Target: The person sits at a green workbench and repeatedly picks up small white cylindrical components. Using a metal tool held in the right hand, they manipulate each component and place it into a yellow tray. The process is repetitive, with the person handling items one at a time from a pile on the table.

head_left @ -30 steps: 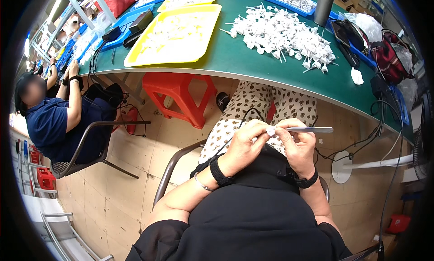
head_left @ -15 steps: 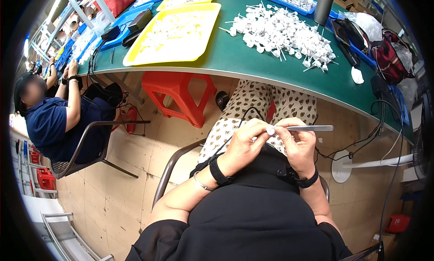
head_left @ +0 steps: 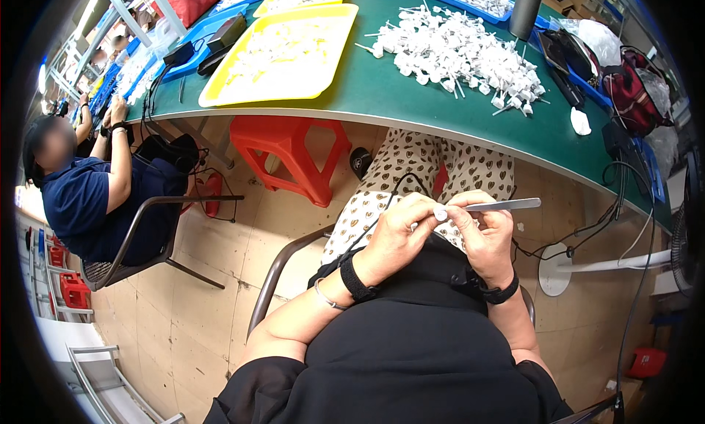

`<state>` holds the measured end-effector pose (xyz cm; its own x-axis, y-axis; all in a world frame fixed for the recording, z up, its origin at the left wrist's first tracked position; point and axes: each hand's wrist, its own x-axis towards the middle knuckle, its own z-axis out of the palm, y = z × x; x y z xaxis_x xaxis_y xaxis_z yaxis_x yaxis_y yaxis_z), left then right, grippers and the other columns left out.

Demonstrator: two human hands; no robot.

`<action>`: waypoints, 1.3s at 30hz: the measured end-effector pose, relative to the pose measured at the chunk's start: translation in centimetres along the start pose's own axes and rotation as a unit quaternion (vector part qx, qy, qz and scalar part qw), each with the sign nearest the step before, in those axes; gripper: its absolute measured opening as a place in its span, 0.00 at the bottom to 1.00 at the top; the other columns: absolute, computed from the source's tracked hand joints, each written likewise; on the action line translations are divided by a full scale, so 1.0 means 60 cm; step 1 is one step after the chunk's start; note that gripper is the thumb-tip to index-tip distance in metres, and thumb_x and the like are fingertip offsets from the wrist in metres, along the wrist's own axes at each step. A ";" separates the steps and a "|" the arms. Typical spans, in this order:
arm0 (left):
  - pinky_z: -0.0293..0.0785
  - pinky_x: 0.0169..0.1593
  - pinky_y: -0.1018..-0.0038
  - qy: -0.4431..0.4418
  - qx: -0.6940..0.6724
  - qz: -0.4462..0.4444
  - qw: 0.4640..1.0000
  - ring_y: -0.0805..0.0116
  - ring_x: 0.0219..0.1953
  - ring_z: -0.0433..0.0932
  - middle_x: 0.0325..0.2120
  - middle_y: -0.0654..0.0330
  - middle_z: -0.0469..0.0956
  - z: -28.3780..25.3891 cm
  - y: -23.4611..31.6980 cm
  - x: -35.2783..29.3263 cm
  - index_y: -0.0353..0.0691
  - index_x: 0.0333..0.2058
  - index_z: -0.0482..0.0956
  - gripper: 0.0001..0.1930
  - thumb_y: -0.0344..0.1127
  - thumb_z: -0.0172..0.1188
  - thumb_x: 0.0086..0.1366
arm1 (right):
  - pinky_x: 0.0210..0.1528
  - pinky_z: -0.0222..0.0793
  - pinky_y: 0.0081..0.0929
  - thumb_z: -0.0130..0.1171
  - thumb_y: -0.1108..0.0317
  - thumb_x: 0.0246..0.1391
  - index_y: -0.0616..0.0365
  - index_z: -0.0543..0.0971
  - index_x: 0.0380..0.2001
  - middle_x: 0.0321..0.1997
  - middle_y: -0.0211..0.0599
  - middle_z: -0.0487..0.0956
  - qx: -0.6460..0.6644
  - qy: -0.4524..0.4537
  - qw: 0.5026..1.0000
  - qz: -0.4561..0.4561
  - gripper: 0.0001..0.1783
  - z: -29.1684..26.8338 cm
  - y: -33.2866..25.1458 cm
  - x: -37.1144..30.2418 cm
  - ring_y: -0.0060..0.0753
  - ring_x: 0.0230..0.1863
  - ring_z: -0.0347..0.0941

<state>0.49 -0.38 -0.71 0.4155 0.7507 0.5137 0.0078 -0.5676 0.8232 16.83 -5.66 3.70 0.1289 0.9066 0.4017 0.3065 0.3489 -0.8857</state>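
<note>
Over my lap, both hands meet at a small white plastic piece (head_left: 440, 214). My left hand (head_left: 399, 229) pinches that piece between thumb and fingertips. Closed around metal tweezers (head_left: 507, 204), my right hand (head_left: 482, 229) has its thumb against the white piece; the blunt end of the tweezers sticks out to the right, while their tips are hidden by the fingers. On the green table (head_left: 367, 82) ahead lies a loose pile of similar white pieces with thin stems (head_left: 463, 53). To its left, a yellow tray (head_left: 334, 64) holds more small white and yellowish parts.
A dark grey bottle (head_left: 526, 13) stands behind the pile, near a blue tray of white pieces. Bags (head_left: 637, 93) and cables crowd the table's right end. Below are a red stool (head_left: 286, 149) and a white fan base (head_left: 556, 270). A co-worker (head_left: 110, 174) sits at left.
The outer end of the tweezers has tipped up slightly in my right hand. Both hands otherwise keep their place, with the white piece still between them.
</note>
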 end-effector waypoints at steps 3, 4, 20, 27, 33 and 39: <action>0.77 0.40 0.68 -0.001 0.003 0.001 1.000 0.57 0.36 0.81 0.34 0.56 0.81 0.000 -0.001 -0.001 0.37 0.42 0.83 0.08 0.22 0.64 0.63 | 0.33 0.73 0.22 0.65 0.78 0.58 0.65 0.83 0.34 0.31 0.35 0.82 -0.012 0.002 1.000 -0.006 0.01 0.001 -0.002 0.001 0.24 0.30 0.79; 0.77 0.40 0.68 -0.001 0.004 -0.001 1.000 0.57 0.36 0.81 0.34 0.56 0.81 0.001 -0.001 -0.002 0.37 0.42 0.83 0.08 0.22 0.64 0.63 | 0.32 0.73 0.22 0.65 0.78 0.58 0.64 0.83 0.34 0.32 0.35 0.82 -0.026 0.002 1.000 -0.011 0.01 0.001 -0.003 0.001 0.25 0.30 0.79; 0.78 0.40 0.69 0.008 -0.014 0.005 1.000 0.59 0.36 0.81 0.35 0.55 0.81 -0.001 -0.003 0.000 0.36 0.41 0.83 0.09 0.20 0.65 0.62 | 0.36 0.75 0.25 0.66 0.79 0.57 0.65 0.84 0.35 0.33 0.36 0.82 0.016 0.009 1.000 0.008 0.03 0.003 -0.015 0.000 0.29 0.33 0.80; 0.78 0.42 0.70 0.030 -0.057 -0.005 0.998 0.60 0.37 0.82 0.36 0.56 0.82 0.000 -0.002 0.002 0.36 0.41 0.83 0.09 0.20 0.66 0.62 | 0.36 0.75 0.21 0.67 0.79 0.58 0.65 0.84 0.37 0.34 0.35 0.83 0.070 0.037 0.997 0.008 0.04 0.010 -0.001 -0.005 0.23 0.34 0.80; 0.78 0.41 0.69 0.030 -0.022 -0.005 0.999 0.59 0.37 0.82 0.35 0.55 0.82 -0.001 -0.003 0.001 0.36 0.40 0.83 0.09 0.20 0.66 0.61 | 0.36 0.75 0.22 0.67 0.79 0.58 0.65 0.84 0.37 0.34 0.37 0.83 0.015 0.030 0.998 -0.048 0.04 0.012 0.001 -0.002 0.25 0.33 0.80; 0.78 0.41 0.68 0.028 -0.014 0.004 1.000 0.57 0.37 0.82 0.34 0.55 0.81 0.000 -0.002 0.001 0.36 0.40 0.83 0.10 0.20 0.66 0.60 | 0.36 0.75 0.22 0.67 0.79 0.58 0.65 0.84 0.36 0.35 0.37 0.83 0.017 0.034 0.999 -0.021 0.03 0.010 0.005 -0.004 0.25 0.33 0.80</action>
<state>0.50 -0.24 -0.77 0.3639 0.7642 0.5325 -0.0204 -0.5650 0.8248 16.33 -5.64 3.21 0.1801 0.8734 0.4525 0.2802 0.3954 -0.8747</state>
